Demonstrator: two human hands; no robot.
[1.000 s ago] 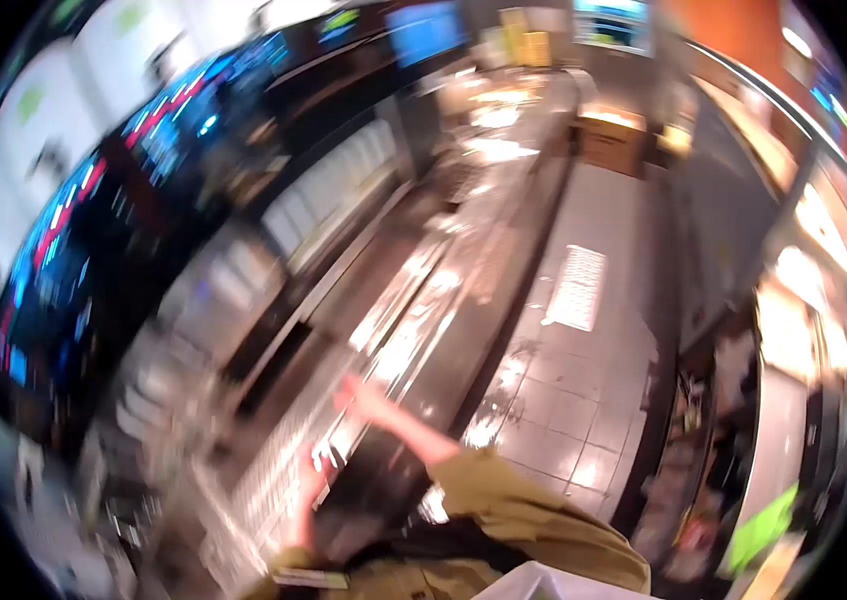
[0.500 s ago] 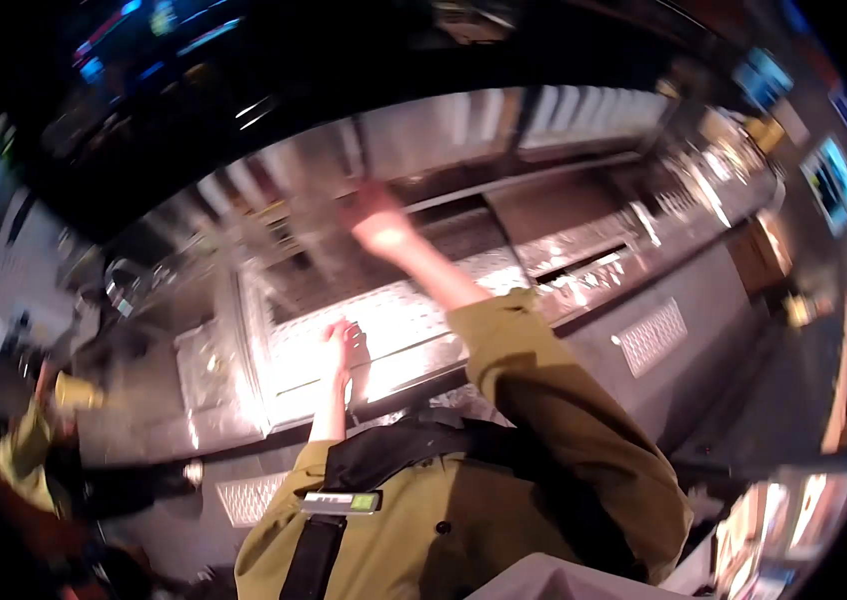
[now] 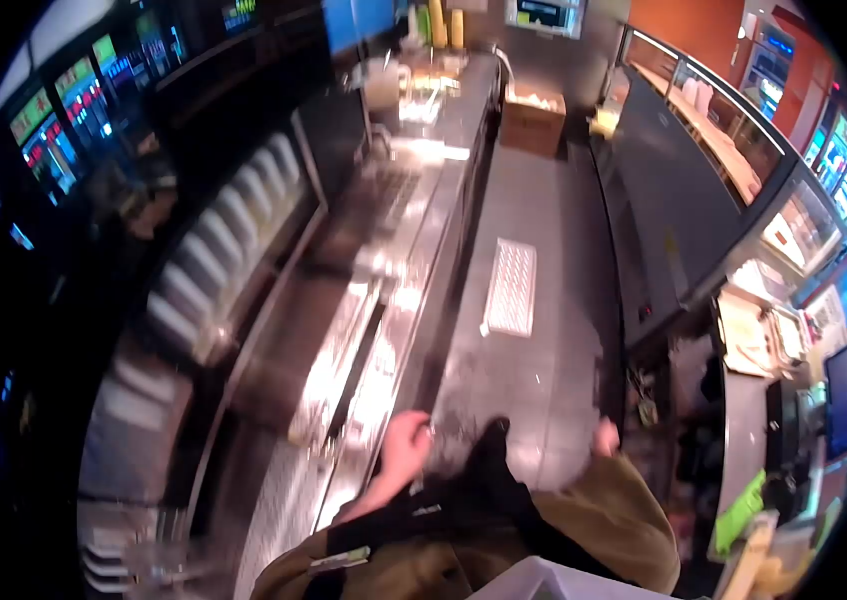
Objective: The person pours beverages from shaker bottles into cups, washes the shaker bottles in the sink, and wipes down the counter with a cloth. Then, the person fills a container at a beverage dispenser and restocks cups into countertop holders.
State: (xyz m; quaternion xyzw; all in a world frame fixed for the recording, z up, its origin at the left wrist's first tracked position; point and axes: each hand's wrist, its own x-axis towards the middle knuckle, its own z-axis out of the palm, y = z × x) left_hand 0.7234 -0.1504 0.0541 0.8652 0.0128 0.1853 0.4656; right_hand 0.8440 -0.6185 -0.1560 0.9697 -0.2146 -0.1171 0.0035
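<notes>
My left hand [image 3: 407, 445] hangs in front of my body, near the edge of the lit metal counter [image 3: 374, 365]. Its fingers are curled in, and I make out nothing in them. My right hand [image 3: 605, 438] is low on the other side, above the dark floor and apart from the shelving. Only a small, blurred part of it shows beyond the olive sleeve [image 3: 614, 510], so its fingers cannot be read. Neither hand visibly touches anything.
A dark aisle floor [image 3: 534, 385] runs ahead, with a perforated plate [image 3: 512, 287] in it. At its far end stands a brown cardboard box [image 3: 532, 122]. Pale, slanted slats [image 3: 214, 245] line the left. On the right are a dark partition [image 3: 659, 170] and a monitor [image 3: 844, 398].
My view has turned right, from facing the counter to looking along the aisle. My right hand has come back from over the counter to my side. My left hand has also left the counter top.
</notes>
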